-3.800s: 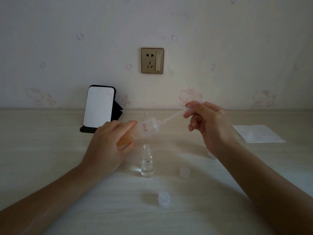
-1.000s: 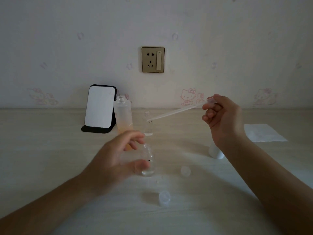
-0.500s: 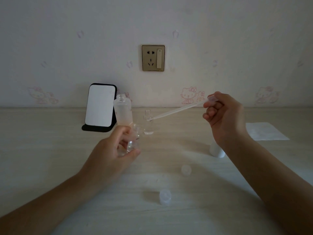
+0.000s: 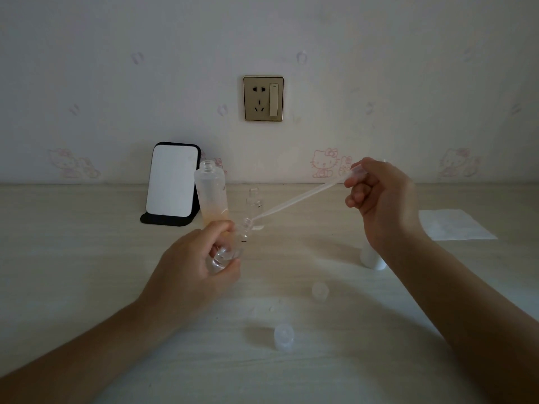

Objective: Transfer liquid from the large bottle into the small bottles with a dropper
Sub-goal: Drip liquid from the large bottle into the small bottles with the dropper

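My left hand (image 4: 192, 263) grips a small clear bottle (image 4: 233, 246), lifted off the table and tilted with its mouth up and to the right. My right hand (image 4: 379, 199) pinches the bulb of a long clear dropper (image 4: 297, 199), whose tip sits at the small bottle's mouth. The large frosted bottle (image 4: 211, 196), open and holding orange liquid at its bottom, stands upright behind my left hand. A second small clear bottle (image 4: 255, 205) stands just right of the large one.
A black-framed mirror (image 4: 172, 182) leans on its stand at the back left. Two small clear caps (image 4: 283, 336) (image 4: 320, 290) lie on the table in front. A white cap (image 4: 372, 259) stands under my right wrist. A white tissue (image 4: 452, 224) lies at the right.
My left hand set the large bottle upright, then picked the small bottle off the table and tilted it. My right hand brought the dropper tip down to its mouth.
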